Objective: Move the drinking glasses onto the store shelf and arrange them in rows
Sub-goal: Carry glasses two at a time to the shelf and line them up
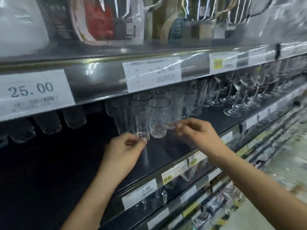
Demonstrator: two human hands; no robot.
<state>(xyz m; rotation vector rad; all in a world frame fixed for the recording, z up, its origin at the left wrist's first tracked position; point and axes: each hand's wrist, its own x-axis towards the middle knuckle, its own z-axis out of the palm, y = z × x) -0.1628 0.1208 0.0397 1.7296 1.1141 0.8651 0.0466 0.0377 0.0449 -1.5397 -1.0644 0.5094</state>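
left hand (126,146) pinches glass (131,120) | right hand (197,131) beside next glass (158,122) | shelf (169,146)

head-worn view | looks forward-down, tilted | close on shelf (172,147)

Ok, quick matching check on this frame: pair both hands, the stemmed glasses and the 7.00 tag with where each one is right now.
1. left hand
2. right hand
3. stemmed glasses
4. 7.00 tag

A. towards the right end of the shelf
B. pinching the smooth tumbler at its base
C. on the shelf's front edge, below the hands
D. fingers pinching at the base of a textured tumbler

Pairs: 1-B, 2-D, 3-A, 4-C.
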